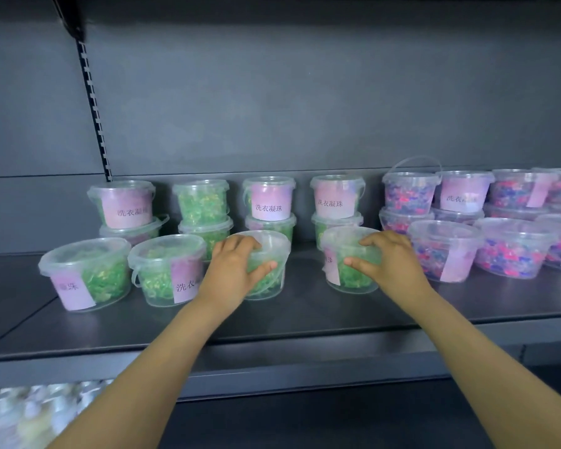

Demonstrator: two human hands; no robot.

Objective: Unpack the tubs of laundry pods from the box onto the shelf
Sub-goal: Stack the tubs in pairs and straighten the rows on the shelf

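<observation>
Left hand [230, 270] curls round a green-pod tub [269, 254] at its 2 o'clock; right hand [392, 260] grips a second green tub [347, 264] at its 9 o'clock. Both tubs sit low on the shelf [305, 315]. Best to seat each flat, level with the front-row tubs [167, 270] at 9 o'clock, labels outward, before letting go.

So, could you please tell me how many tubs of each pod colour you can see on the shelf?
Green-pod tubs: 12
Pink-and-blue-pod tubs: at least 9; the row runs off the right edge
Total: at least 21
</observation>
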